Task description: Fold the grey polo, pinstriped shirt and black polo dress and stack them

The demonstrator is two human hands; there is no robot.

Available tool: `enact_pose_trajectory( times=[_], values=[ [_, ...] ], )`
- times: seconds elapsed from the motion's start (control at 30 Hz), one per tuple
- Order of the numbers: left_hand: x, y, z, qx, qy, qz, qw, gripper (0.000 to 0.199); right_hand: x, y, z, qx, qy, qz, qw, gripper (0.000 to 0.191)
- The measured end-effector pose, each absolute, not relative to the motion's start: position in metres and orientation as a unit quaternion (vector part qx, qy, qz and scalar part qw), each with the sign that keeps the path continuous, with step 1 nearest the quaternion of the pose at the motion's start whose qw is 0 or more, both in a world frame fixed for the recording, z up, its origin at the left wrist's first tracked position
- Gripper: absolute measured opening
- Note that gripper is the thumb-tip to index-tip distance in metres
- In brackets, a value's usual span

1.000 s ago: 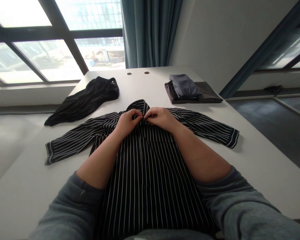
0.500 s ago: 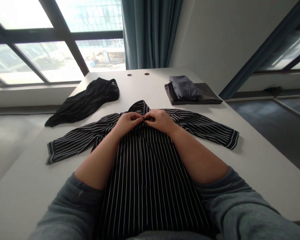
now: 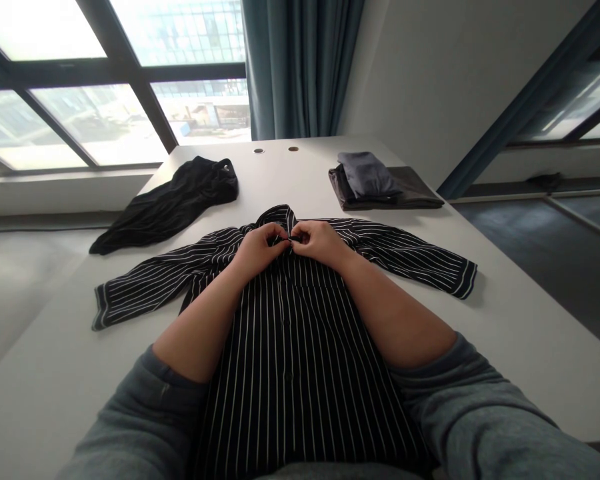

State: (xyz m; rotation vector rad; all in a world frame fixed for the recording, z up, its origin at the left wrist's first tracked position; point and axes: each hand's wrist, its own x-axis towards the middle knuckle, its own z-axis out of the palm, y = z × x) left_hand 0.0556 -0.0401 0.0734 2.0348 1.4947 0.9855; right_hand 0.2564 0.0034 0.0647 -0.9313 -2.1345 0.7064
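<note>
A black shirt [image 3: 300,347] with white stripes lies face up, its sleeves spread to both sides and its collar at the far end. Just below the collar, my left hand [image 3: 261,250] pinches the front edge of the shirt. My right hand [image 3: 321,241] grips the same front placket from the other side, fingertips almost touching those of the left. The small part between the fingertips is mostly hidden. Lower down the front, a dark button shows on the placket.
The white table [image 3: 510,347] carries a crumpled black garment [image 3: 173,203] at the far left. At the far right lie folded dark trousers or similar cloth [image 3: 415,189] with a grey folded piece [image 3: 367,175] on top. Two round holes sit near the back edge, before a blue curtain [image 3: 303,73].
My left hand has shifted slightly, its thumb and fingers now bent further apart at the knuckles. The collar has sunk a little. Both hands stay at the same spot on the shirt.
</note>
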Motion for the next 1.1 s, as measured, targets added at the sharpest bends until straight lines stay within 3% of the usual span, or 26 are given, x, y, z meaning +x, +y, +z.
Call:
enact_pose_trajectory(
  times=[0.23,0.37,0.53,0.87,1.1],
  values=[
    [0.058,-0.040,0.074,0.708,0.563,0.368,0.213,0.010,0.259,0.010,0.062,-0.365,-0.756,0.432,0.329,0.022],
    [0.054,-0.037,0.072,0.697,0.572,0.370,0.225,0.013,0.261,0.013,0.060,-0.369,-0.741,0.456,0.326,0.028],
    [0.052,-0.035,0.070,0.695,0.556,0.389,0.236,0.013,0.259,0.011,0.060,-0.372,-0.728,0.470,0.332,0.027],
    [0.054,-0.037,0.061,0.763,0.508,0.376,0.135,0.008,0.250,0.008,0.060,-0.431,-0.579,0.625,0.297,0.014],
    [0.051,-0.035,0.059,0.792,0.464,0.377,0.121,0.011,0.250,0.012,0.057,-0.427,-0.620,0.566,0.335,0.012]
  ],
)
